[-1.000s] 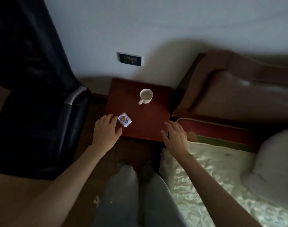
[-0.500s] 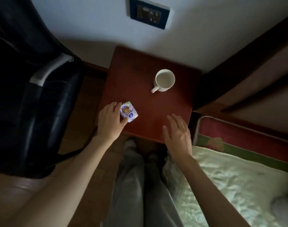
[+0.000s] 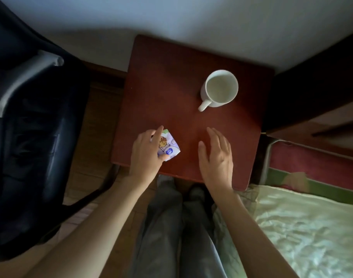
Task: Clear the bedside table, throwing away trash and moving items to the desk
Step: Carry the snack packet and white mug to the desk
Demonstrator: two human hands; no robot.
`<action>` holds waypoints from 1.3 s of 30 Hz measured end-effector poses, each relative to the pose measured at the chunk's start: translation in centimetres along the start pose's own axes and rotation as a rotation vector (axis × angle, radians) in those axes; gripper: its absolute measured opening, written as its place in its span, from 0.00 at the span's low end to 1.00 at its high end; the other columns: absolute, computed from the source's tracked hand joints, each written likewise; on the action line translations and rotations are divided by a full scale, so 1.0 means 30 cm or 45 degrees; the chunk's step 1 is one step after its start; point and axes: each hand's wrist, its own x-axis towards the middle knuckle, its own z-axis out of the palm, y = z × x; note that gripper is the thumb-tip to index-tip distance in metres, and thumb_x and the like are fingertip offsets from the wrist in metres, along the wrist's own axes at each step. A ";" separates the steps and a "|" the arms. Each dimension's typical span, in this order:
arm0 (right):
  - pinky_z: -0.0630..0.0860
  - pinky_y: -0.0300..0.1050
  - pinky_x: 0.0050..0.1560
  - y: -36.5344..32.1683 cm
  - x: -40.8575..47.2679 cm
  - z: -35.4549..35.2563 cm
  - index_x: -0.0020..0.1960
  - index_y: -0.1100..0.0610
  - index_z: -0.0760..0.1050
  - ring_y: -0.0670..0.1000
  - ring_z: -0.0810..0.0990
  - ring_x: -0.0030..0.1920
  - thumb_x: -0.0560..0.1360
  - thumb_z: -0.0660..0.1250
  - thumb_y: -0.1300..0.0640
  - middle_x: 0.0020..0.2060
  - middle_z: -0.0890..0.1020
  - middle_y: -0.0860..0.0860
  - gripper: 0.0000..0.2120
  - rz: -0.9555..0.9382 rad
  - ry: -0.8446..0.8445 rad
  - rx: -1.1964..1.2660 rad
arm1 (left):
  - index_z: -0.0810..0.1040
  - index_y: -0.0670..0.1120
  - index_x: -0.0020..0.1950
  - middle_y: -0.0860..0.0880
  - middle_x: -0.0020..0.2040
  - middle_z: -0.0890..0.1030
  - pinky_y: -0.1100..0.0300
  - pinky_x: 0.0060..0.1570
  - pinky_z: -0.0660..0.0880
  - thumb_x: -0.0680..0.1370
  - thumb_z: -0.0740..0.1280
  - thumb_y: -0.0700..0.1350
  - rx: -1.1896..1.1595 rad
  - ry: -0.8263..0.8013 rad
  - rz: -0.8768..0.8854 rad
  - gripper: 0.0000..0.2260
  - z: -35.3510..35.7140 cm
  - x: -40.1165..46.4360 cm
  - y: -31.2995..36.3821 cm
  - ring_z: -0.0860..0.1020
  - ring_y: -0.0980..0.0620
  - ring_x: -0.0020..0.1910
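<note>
From the head camera, the left hand (image 3: 145, 155) pinches a small printed wrapper (image 3: 168, 146) between forefinger and thumb at the near left edge of the red-brown bedside table (image 3: 171, 77). The right hand (image 3: 216, 157) hovers flat beside it, fingers straight and holding nothing, clear of the wrapper. A white mug (image 3: 219, 89) stands upright farther back, beyond the right hand, handle toward the person
</note>
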 end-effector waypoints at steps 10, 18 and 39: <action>0.72 0.48 0.59 -0.069 0.078 0.020 0.65 0.60 0.72 0.54 0.73 0.60 0.76 0.64 0.56 0.60 0.77 0.54 0.18 0.010 0.056 0.084 | 0.77 0.45 0.60 0.46 0.54 0.74 0.71 0.42 0.67 0.69 0.68 0.31 -0.563 0.116 -0.314 0.21 -0.027 -0.011 0.006 0.75 0.53 0.49; 0.69 0.43 0.45 -0.129 0.201 0.079 0.53 0.57 0.77 0.49 0.76 0.49 0.74 0.67 0.50 0.50 0.78 0.50 0.12 0.375 0.154 0.327 | 0.78 0.44 0.58 0.45 0.49 0.78 0.65 0.39 0.75 0.71 0.69 0.34 -0.703 0.282 -0.244 0.16 -0.104 -0.039 -0.009 0.79 0.51 0.47; 0.74 0.47 0.45 -0.091 0.280 -0.199 0.47 0.54 0.82 0.53 0.80 0.45 0.71 0.69 0.51 0.42 0.83 0.51 0.08 0.332 0.351 0.255 | 0.80 0.43 0.55 0.46 0.49 0.83 0.53 0.42 0.81 0.71 0.68 0.33 -0.995 0.480 -0.281 0.14 -0.278 -0.149 0.109 0.82 0.51 0.50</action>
